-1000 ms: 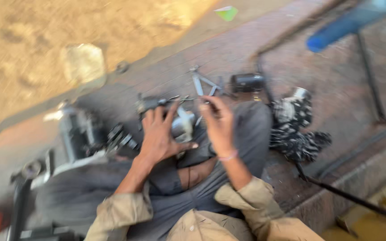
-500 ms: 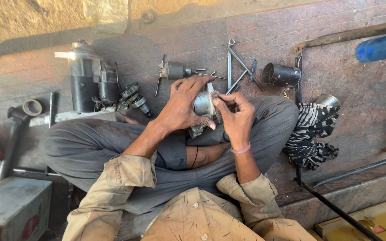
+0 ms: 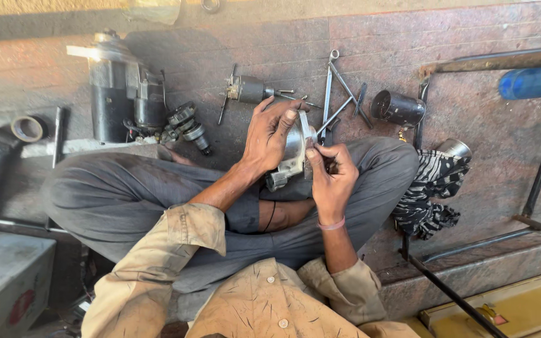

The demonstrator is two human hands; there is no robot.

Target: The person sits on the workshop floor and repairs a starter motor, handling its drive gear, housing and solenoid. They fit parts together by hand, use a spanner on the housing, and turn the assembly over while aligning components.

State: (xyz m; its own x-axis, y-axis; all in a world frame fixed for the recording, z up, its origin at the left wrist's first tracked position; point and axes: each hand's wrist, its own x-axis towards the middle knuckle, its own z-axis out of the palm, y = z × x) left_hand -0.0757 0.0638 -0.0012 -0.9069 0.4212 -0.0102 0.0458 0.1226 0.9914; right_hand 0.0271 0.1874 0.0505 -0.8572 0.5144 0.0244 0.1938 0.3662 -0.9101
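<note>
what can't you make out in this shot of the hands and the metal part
Head view:
- Metal part: its middle is covered by the left hand.
- What the right hand pinches: hidden by its fingers.
- Blue pipe: cut off by the right edge.
- Grey box: cut off by the left edge.

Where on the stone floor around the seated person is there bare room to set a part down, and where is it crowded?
Bare floor lies between the black cylinder and the blue tube, above the striped cloth. Another patch runs along the top between the starter motor and the wrenches. It is crowded ahead of the left hand and right hand, which hold a metal housing.
</note>
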